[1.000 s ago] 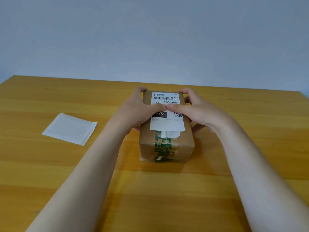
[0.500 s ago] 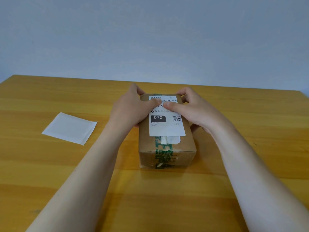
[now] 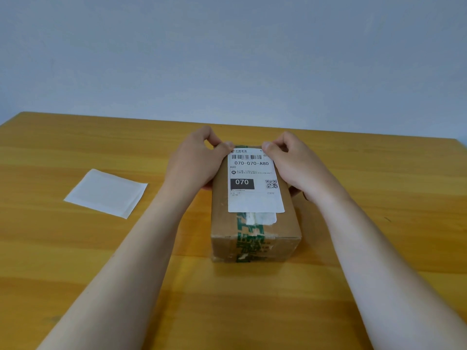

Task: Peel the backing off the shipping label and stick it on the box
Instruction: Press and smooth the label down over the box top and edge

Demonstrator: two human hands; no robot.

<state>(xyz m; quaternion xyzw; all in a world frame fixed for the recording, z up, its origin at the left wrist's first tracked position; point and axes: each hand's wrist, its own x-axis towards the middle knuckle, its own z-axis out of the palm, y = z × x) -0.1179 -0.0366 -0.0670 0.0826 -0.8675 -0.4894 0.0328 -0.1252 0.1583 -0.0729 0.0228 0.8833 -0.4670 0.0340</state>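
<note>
We are pressing the shipping label (image 3: 255, 180) flat on top of the box (image 3: 255, 231) on the tabletop (image 3: 75, 248). Our left hand (image 3: 194, 164) and right hand (image 3: 295, 164), fingers curled, are thumbing its far corners. The backing (image 3: 106, 193) is lying apart, left.

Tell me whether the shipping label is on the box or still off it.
On. The shipping label lies flat on the box top; backing sheet lies apart on the table.
</note>
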